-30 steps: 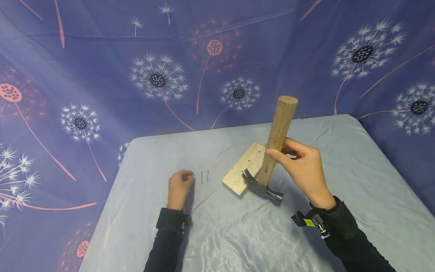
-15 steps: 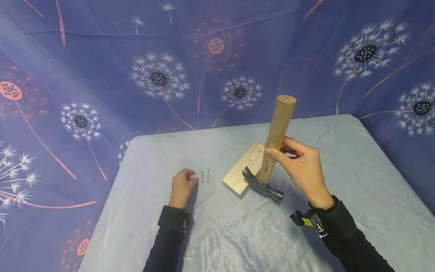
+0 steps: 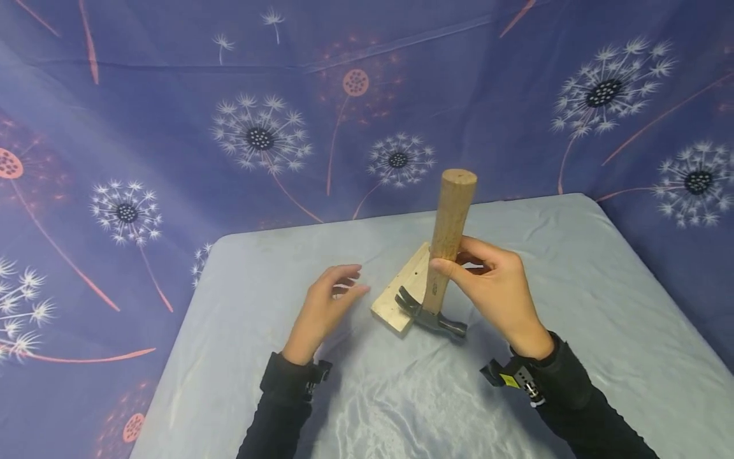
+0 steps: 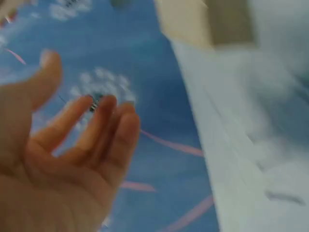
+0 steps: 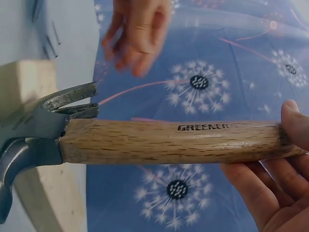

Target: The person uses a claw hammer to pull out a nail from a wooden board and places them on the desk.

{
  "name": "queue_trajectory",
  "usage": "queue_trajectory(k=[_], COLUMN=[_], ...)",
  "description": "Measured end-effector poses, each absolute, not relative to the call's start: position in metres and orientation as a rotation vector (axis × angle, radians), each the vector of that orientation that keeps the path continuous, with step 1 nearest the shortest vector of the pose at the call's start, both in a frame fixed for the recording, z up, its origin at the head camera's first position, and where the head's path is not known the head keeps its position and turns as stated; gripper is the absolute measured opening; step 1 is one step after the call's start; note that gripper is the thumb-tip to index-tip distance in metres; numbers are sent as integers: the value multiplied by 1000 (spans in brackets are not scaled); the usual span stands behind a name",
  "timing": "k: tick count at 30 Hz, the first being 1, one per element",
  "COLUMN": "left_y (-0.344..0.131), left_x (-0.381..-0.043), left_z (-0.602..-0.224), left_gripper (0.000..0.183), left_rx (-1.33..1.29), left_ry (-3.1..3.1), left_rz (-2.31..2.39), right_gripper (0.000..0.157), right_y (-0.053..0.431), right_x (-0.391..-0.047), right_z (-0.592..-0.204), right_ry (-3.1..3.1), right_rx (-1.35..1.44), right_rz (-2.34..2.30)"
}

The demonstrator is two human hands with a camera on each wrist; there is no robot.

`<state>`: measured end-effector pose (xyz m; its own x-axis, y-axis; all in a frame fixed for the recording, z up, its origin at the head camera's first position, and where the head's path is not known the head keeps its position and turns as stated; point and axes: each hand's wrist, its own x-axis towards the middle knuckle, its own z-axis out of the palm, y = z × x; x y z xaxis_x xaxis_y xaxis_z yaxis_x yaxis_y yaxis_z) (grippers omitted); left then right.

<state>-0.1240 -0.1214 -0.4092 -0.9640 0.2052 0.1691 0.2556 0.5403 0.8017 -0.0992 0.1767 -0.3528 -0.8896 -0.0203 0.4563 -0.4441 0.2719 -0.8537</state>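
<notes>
In the head view my right hand [image 3: 497,288] holds a claw hammer [image 3: 450,220] by its wooden handle between thumb and fingers. The handle points up, its metal head down in front of a pale wooden block [image 3: 408,279]. I cannot tell whether hammer and block touch. My left hand [image 3: 325,307] is raised left of the block, its fingers loosely bent and apart. The left wrist view shows nothing in that palm. Nails [image 4: 285,197] lie blurred on the cloth in that view; the head view has them hidden behind the left hand.
A pale blue satin cloth [image 3: 241,357] with wrinkles covers the table. Behind it hangs a blue curtain [image 3: 493,95] with dandelion prints. Small dark holes or marks dot the block's top. Both wrists wear black straps with cameras.
My left hand has left the nails, rising and moving right towards the hammer while its fingers spread. The hammer and right hand have shifted slightly left in the head view, as the view also moved.
</notes>
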Motion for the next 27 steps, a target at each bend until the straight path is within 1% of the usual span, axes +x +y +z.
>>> queue_trajectory(k=[4, 12, 17, 20, 23, 27], left_y=[-98, -71, -68, -65, -62, -60], left_x=[-118, -105, -101, -101, -99, -93], left_z=[-391, -384, -386, -387, -389, -392], left_gripper=[47, 51, 52, 48, 46, 44], left_rx=[-632, -794, -863, -911, -918, -865], left_ry=[-2653, -2668, -2665, -2623, -2581, -2500], left_rz=[-1559, -1601, -1649, -1665, -1692, -1717], right_gripper=[40, 40, 41, 43, 43, 41], right_y=[172, 171, 167, 163, 159, 154], right_x=[-98, -86, -85, -85, -85, -84], right_z=[-346, -352, -356, -354, -353, -353], right_ry=[-2144, -2123, -2111, -2075, -2057, -2056], right_rx=[466, 475, 517, 559, 581, 595], right_rz=[1690, 1719, 1735, 1769, 1798, 1848])
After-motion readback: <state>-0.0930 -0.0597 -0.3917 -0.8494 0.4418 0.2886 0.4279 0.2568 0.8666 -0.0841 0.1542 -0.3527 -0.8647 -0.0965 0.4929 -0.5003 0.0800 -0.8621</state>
